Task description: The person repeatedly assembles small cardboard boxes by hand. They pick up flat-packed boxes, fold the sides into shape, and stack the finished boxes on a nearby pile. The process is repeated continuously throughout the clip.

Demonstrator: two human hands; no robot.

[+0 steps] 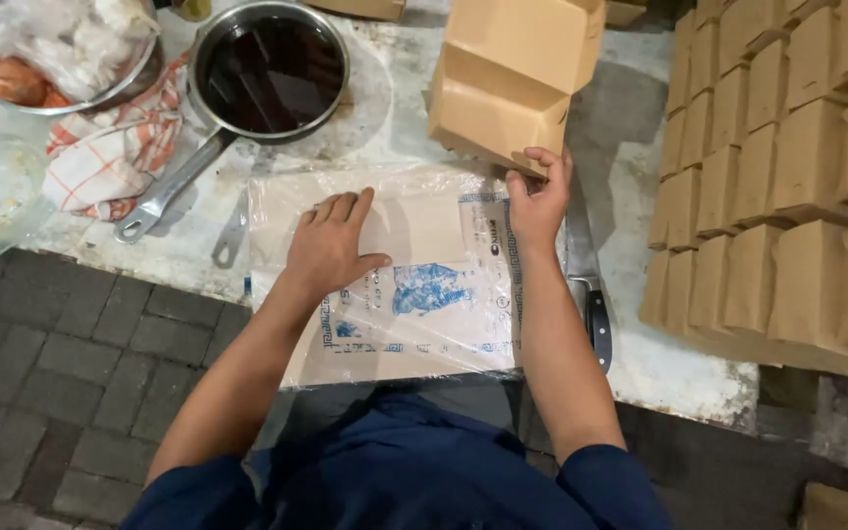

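Worn counter (640, 363): left hand (331, 245) flat on plastic pack (414, 294); right hand (539, 201) pinching cardboard box (512, 83).

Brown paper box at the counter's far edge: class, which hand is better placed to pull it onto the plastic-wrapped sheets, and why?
Probably the right hand: its fingers already pinch the brown paper box at its lower corner. The left hand lies flat on the plastic-wrapped sheets.

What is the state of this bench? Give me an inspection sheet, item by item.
Surface: worn pale stone worktop, stained.
Job's things: clear plastic pack of paper sheets; folded brown paper box.
Clutter: steel pan of dark liquid, checked cloth, black-handled knife, stacked brown paper boxes.
Hands: left hand flat on pack; right hand pinching box edge.
Cables: nothing seen.
Surroundings: grey brick floor.
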